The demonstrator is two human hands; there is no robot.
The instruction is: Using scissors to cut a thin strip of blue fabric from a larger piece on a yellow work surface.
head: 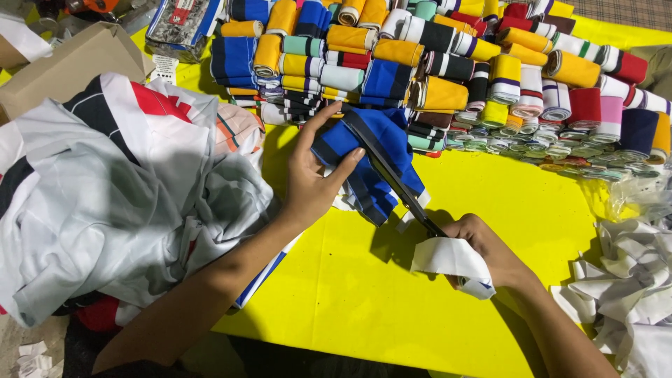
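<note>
We see the left hand (pixel 311 175) pinching the blue striped fabric (pixel 374 164) near the desk's (pixel 392 294) far edge, fingers closed on its fold. The right hand (pixel 483 248) grips scissors (pixel 392 175) (plus a white scrap (pixel 451 262)); the cloth looks light, limp, best held taut beside the blades.

cloth piece (pixel 371 157): blue, dark stripes | table cover (pixel 504 210): yellow | scraps (pixel 630 280): white, perhaps grey-tinged

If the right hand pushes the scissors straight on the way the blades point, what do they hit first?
Probably the blue striped cloth held by the left hand: the scissors in the right hand already lie across it. Beyond lie the stacked fabric rolls.
</note>
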